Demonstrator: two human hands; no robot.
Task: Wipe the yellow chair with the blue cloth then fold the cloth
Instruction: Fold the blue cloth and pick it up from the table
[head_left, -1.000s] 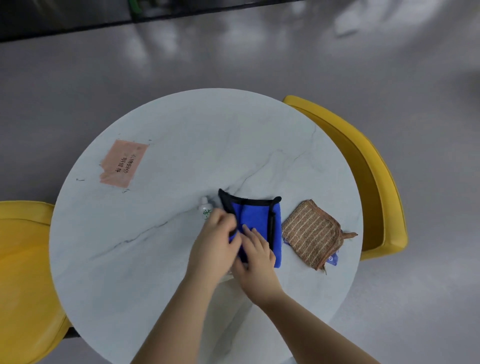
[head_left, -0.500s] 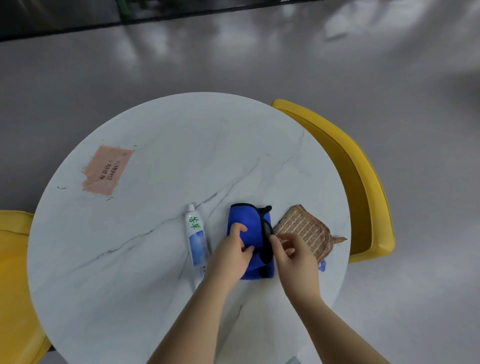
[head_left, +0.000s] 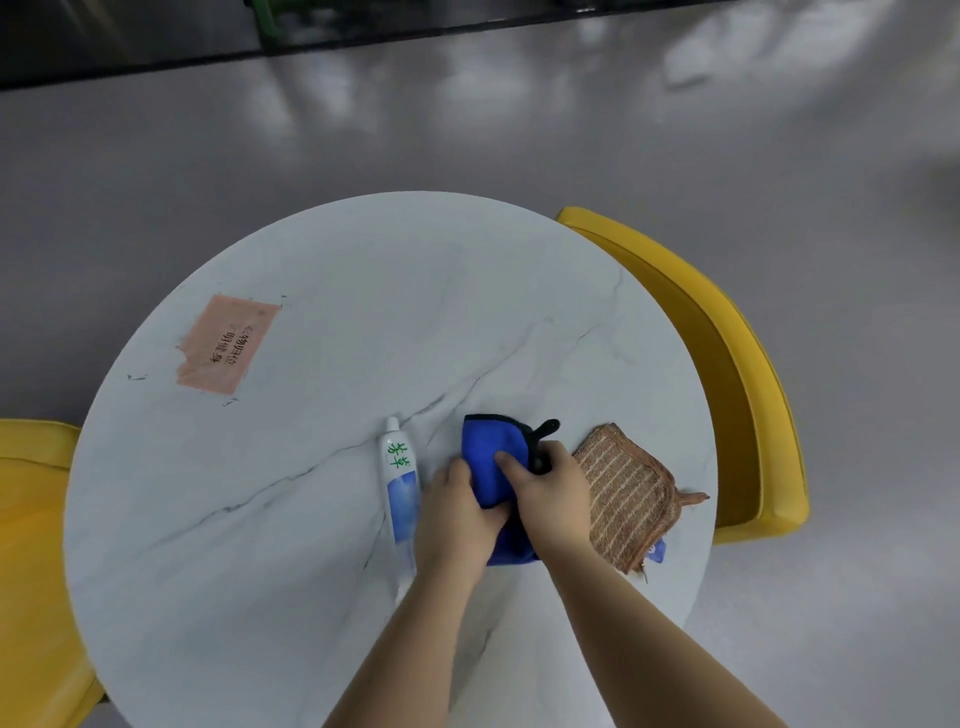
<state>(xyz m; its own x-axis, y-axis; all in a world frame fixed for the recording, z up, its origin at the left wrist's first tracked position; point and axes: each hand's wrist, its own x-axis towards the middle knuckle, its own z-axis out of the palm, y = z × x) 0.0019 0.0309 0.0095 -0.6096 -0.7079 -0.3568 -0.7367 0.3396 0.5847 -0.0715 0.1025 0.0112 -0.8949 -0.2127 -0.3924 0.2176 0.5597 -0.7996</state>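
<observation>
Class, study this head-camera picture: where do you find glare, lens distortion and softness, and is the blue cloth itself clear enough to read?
Head view: pale window glare smears across the grey floor; the wide lens bows the dark strip along the top, and the edges look soft. The blue cloth is sharp enough to show its black trim, lying on the table under the left hand and right hand. Shadows are faint.

floor (head_left: 467, 130): glossy grey (blurred light reflections) | table (head_left: 322, 519): round white marble | far edge: dark strip

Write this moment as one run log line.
step: folding | cloth: on table, folded small | left hand: on cloth | right hand: pressing cloth
</observation>
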